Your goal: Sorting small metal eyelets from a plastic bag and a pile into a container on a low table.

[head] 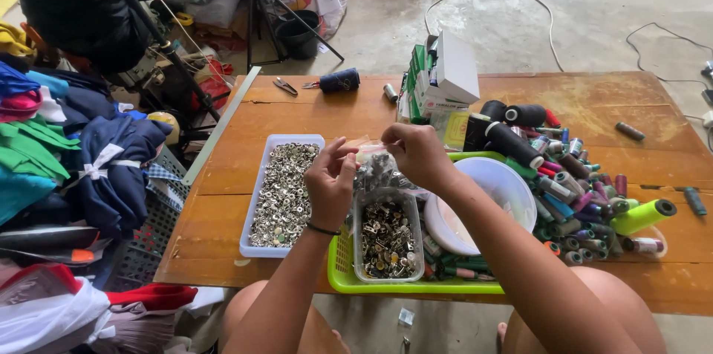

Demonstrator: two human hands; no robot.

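Boxes: white and green cartons (440, 75) stacked at counter (334, 112) back edge, beside black thread cones (512, 131). White tray of silver snaps (284, 192) left; clear tub of metal fasteners (387, 239) in green basket (416, 286) at near edge; white bowl (492, 202) beside it. Spool heap (587, 205) right. Bare wood far left and back right. My left hand (330, 183) and right hand (416, 155) both pinched shut on small clear plastic bag (377, 168), held above tub.
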